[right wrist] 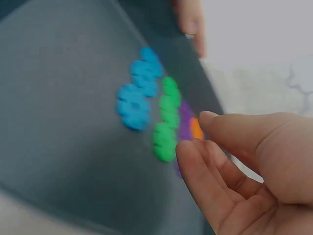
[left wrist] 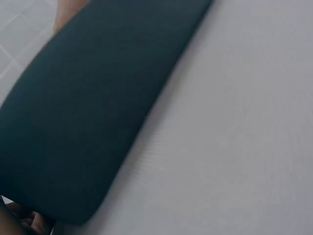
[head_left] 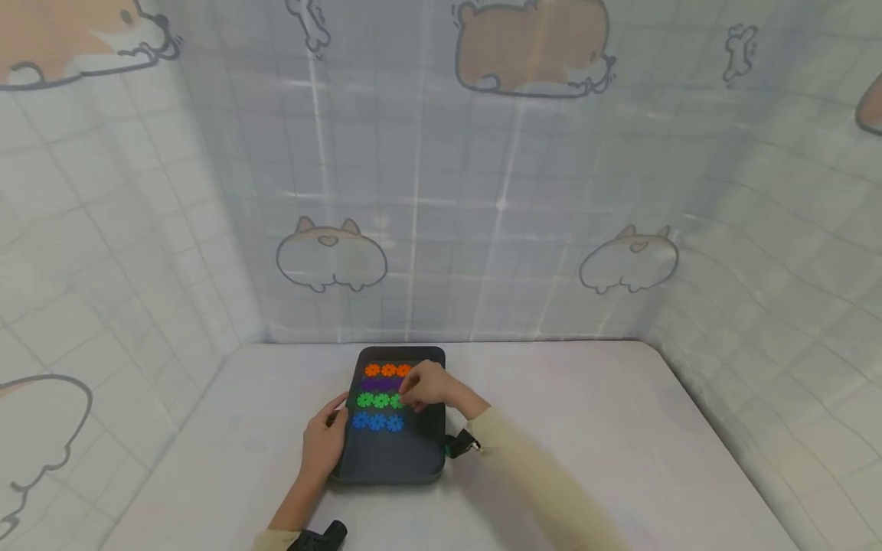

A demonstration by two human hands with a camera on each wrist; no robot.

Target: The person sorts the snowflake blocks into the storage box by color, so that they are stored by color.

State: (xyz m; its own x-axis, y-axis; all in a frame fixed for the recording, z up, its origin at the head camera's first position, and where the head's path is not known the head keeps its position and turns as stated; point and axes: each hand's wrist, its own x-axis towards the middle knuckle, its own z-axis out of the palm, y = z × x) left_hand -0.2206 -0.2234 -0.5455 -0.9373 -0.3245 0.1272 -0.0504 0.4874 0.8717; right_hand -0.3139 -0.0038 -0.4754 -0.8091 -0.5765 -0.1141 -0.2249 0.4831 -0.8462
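Note:
A dark grey tray (head_left: 393, 463) holds rows of flower-shaped plastic pieces. From far to near, the rows are orange pieces (head_left: 389, 370), purple pieces (head_left: 372, 384), green pieces (head_left: 381, 400) and blue pieces (head_left: 377, 422). My left hand (head_left: 324, 440) grips the tray's left edge. Over the right ends of the purple and green rows is my right hand (head_left: 426, 385), hiding part of them. In the right wrist view, a gap shows between its thumb (right wrist: 234, 129) and fingers, with nothing in it. The left wrist view shows the tray's smooth outer surface (left wrist: 93, 107).
The tray lies on a white-covered table (head_left: 586, 428). Behind the table rises a patterned curtain (head_left: 448, 191) with cartoon dogs, and similar sheets flank both sides. A black strapped device (head_left: 462, 444) is at the right wrist, another (head_left: 318, 537) at the left.

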